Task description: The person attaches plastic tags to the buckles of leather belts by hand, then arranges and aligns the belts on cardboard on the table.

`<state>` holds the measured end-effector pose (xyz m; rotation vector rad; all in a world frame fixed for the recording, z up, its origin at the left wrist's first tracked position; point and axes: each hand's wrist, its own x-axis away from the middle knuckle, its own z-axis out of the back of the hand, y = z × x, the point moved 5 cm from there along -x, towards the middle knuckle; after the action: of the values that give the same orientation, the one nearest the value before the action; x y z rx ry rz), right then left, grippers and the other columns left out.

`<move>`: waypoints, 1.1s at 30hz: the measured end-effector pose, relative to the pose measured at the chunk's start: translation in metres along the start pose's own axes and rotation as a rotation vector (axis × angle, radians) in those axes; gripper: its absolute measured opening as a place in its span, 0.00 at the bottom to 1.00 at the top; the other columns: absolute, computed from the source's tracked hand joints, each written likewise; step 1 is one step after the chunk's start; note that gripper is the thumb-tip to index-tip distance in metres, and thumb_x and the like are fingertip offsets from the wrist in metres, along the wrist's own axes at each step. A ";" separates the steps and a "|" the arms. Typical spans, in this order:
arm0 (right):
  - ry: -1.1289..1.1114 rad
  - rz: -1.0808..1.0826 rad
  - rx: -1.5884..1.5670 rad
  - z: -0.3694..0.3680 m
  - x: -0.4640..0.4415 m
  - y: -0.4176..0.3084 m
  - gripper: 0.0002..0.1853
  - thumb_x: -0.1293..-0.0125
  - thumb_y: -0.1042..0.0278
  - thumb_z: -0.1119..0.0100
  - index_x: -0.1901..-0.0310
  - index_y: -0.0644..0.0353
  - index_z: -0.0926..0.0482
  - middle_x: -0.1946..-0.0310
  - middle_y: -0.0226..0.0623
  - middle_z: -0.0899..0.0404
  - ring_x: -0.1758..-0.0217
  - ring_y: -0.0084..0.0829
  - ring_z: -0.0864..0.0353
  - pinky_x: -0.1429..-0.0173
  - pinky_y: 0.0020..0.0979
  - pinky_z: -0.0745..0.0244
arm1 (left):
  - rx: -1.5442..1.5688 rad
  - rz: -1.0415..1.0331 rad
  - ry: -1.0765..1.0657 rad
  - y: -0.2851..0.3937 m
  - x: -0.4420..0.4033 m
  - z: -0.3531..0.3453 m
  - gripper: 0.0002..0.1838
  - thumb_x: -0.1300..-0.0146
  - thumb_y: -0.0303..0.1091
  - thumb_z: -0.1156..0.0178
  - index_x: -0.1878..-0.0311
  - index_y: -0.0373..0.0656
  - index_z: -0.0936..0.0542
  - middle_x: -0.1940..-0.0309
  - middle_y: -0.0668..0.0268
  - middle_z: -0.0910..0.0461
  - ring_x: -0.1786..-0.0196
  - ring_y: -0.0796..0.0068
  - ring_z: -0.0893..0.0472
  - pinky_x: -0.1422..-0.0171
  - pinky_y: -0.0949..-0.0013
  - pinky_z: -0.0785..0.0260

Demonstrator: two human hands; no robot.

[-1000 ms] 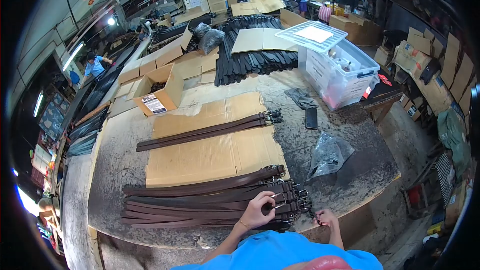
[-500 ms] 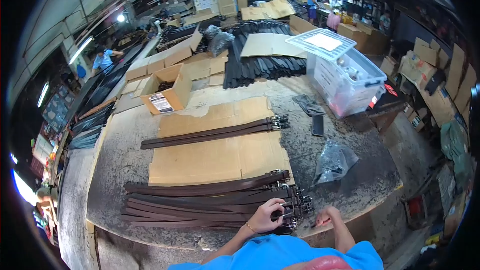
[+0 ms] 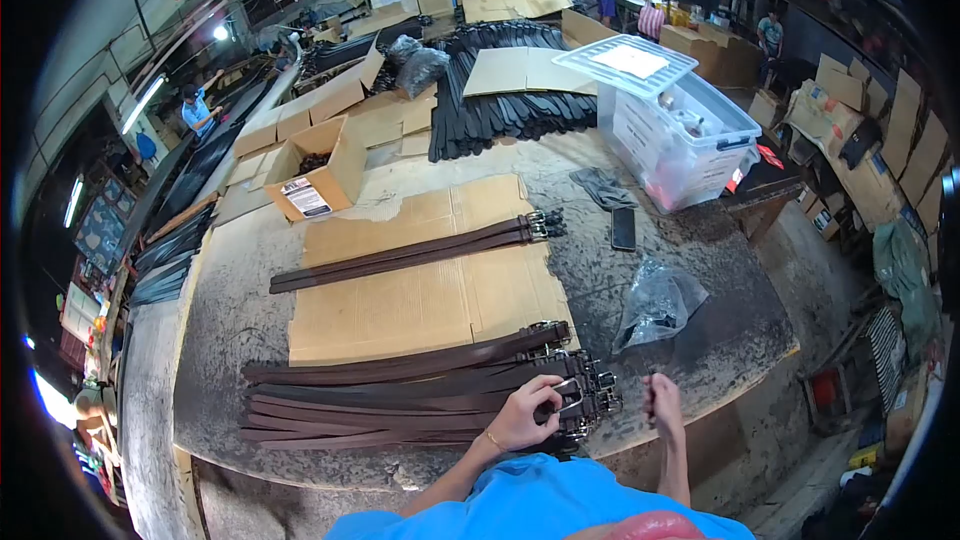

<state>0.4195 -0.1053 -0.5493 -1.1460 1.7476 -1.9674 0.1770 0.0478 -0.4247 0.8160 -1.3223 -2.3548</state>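
Dark brown belts point(image 3: 380, 410) lie in a pile along the near edge of the worktable, their metal buckles point(image 3: 603, 392) bunched at the right end. My left hand point(image 3: 527, 414) is closed at the buckle end of a belt on top, thumb and fingers curled around it beside a silvery buckle frame. To the right of the buckles, my right hand point(image 3: 664, 404) is raised just over the table with its fingers pressed together. Whatever those fingers hold is too small to make out. Farther back, a few more belts point(image 3: 400, 258) rest across a cardboard sheet point(image 3: 420, 315).
A clear plastic bag point(image 3: 658, 305) and a phone point(image 3: 623, 228) lie on the right. Behind them stands a clear storage box point(image 3: 672, 145) with a tilted lid. An open carton point(image 3: 318, 178) sits at the back left, near black strips point(image 3: 510, 120). Other people work in the background.
My right hand has lifted and moved away from the table's near edge, turning more upright. My left hand stays at the belt's buckle end. The view has shifted slightly.
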 end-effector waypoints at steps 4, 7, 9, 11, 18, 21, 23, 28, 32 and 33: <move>-0.445 -0.020 0.103 -0.077 0.037 -0.034 0.12 0.37 0.78 0.47 0.52 0.67 0.23 0.68 0.32 0.20 0.69 0.19 0.24 0.64 0.23 0.28 | 0.033 0.057 -0.007 0.005 0.000 0.007 0.10 0.54 0.21 0.37 0.67 0.40 0.26 0.49 0.55 0.24 0.49 0.61 0.21 0.48 0.67 0.27; -0.638 0.053 -0.173 -0.113 0.056 -0.052 0.14 0.32 0.77 0.51 0.45 0.67 0.29 0.65 0.36 0.19 0.66 0.22 0.20 0.61 0.26 0.24 | 0.038 0.059 0.057 0.007 0.007 0.019 0.11 0.54 0.21 0.37 0.66 0.39 0.26 0.49 0.55 0.24 0.48 0.63 0.21 0.48 0.68 0.28; -0.631 -0.043 -0.089 -0.116 0.047 -0.048 0.15 0.31 0.76 0.52 0.44 0.66 0.30 0.66 0.35 0.20 0.67 0.22 0.21 0.62 0.25 0.25 | 0.034 0.048 0.094 0.011 0.013 0.028 0.11 0.54 0.21 0.37 0.66 0.39 0.26 0.49 0.55 0.24 0.48 0.63 0.21 0.47 0.68 0.29; -0.614 -0.139 0.006 -0.113 0.041 -0.038 0.15 0.30 0.76 0.52 0.43 0.65 0.30 0.68 0.34 0.21 0.68 0.21 0.22 0.64 0.24 0.26 | 0.020 0.033 0.163 0.017 0.018 0.036 0.12 0.53 0.22 0.37 0.65 0.38 0.27 0.50 0.53 0.24 0.51 0.58 0.21 0.46 0.65 0.28; -0.450 0.212 -0.123 -0.105 0.029 -0.077 0.19 0.40 0.82 0.44 0.45 0.67 0.28 0.70 0.32 0.23 0.66 0.21 0.23 0.58 0.24 0.27 | 0.056 0.045 0.192 0.013 0.024 0.037 0.13 0.53 0.22 0.37 0.63 0.39 0.26 0.50 0.53 0.24 0.49 0.58 0.21 0.44 0.64 0.29; -0.019 0.236 0.003 -0.072 -0.005 -0.066 0.11 0.43 0.82 0.41 0.56 0.69 0.22 0.71 0.32 0.20 0.67 0.23 0.22 0.61 0.25 0.26 | 0.034 0.029 0.188 0.019 0.024 0.032 0.13 0.53 0.22 0.37 0.62 0.39 0.26 0.50 0.54 0.24 0.49 0.58 0.21 0.44 0.65 0.29; -0.247 0.454 0.490 -0.083 0.009 -0.054 0.09 0.47 0.80 0.38 0.62 0.63 0.18 0.72 0.31 0.19 0.66 0.23 0.21 0.62 0.27 0.26 | 0.035 0.018 0.166 0.021 0.021 0.030 0.14 0.52 0.22 0.37 0.61 0.39 0.26 0.51 0.55 0.24 0.49 0.58 0.21 0.44 0.65 0.29; -1.073 0.282 0.582 -0.125 0.068 -0.070 0.06 0.39 0.77 0.41 0.61 0.61 0.17 0.68 0.30 0.17 0.66 0.24 0.20 0.60 0.30 0.25 | 0.063 0.040 0.134 0.021 0.016 0.030 0.15 0.53 0.21 0.37 0.60 0.38 0.26 0.51 0.54 0.24 0.50 0.59 0.21 0.44 0.65 0.29; -0.423 0.254 0.458 -0.094 0.012 -0.055 0.07 0.38 0.76 0.43 0.59 0.65 0.20 0.73 0.29 0.20 0.71 0.18 0.24 0.68 0.23 0.29 | 0.073 0.042 0.140 0.018 0.017 0.033 0.16 0.53 0.20 0.37 0.59 0.38 0.26 0.50 0.55 0.24 0.48 0.61 0.22 0.42 0.65 0.31; -0.327 0.311 0.655 -0.092 0.010 -0.056 0.07 0.38 0.76 0.43 0.59 0.65 0.20 0.75 0.27 0.22 0.72 0.17 0.25 0.70 0.21 0.31 | 0.082 0.053 0.138 0.018 0.016 0.034 0.16 0.53 0.20 0.37 0.58 0.39 0.26 0.50 0.55 0.24 0.48 0.61 0.22 0.42 0.65 0.31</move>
<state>0.3644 -0.0332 -0.4899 -0.8364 0.9343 -1.8182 0.1433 0.0521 -0.4005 0.9382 -1.3732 -2.1736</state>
